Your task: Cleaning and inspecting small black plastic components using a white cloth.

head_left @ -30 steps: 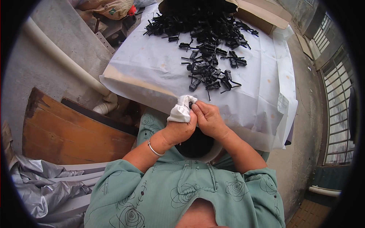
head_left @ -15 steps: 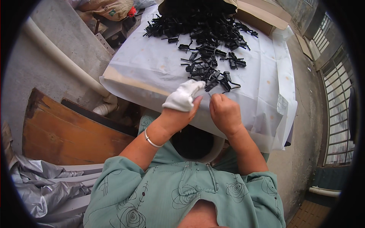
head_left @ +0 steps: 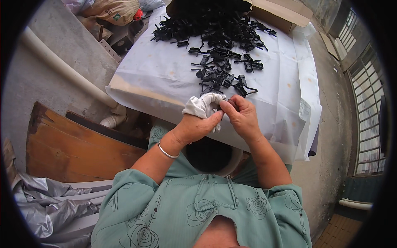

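My two hands meet just above the table's near edge. My left hand has a white cloth glove over its fingers, while the thumb is bare. Its fingers curl around a small black plastic part, mostly hidden by the glove. My bare right hand pinches the dark piece between thumb and forefinger, close against the left fingertips. Just beyond the hands lie loose black plastic parts with thin stems, and a large heap of them spreads farther back.
White sheeting covers the table. A cardboard box stands at the far right. Below the near edge, a round tub with dark contents sits between my knees. A wooden board and pale pipe are at the left.
My right hand has turned and come in against the left, its pinched piece now showing. The left glove has turned inward and its fingers curl more.
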The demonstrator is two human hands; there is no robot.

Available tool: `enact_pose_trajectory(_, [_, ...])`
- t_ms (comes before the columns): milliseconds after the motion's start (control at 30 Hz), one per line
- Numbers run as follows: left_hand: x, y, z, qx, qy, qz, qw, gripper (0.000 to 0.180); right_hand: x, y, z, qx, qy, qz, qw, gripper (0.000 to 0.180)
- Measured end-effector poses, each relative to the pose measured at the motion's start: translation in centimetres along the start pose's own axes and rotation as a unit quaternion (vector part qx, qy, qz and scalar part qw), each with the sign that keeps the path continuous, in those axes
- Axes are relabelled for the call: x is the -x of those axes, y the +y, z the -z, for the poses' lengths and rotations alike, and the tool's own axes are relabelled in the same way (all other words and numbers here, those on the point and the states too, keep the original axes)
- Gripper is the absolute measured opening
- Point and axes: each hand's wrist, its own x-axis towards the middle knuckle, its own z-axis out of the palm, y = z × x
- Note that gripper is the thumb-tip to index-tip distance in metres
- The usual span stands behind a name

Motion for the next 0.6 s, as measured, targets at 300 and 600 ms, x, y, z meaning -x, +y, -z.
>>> enact_pose_trajectory(300, [-0.4, -0.9, -0.3, -0.376, 0.13, -0.251, 0.883, 0.024, 0.5, 1.3, -1.1, 0.005, -0.072, 0.034, 0.997, 0.025])
enact_pose_trajectory(600, [0.2, -0.5, -0.9, -0.456, 0.123, -0.203, 0.858, 0.025, 1.1, 1.1, -2.3, -0.055, -0.04, -0.037, 0.997, 0.027])
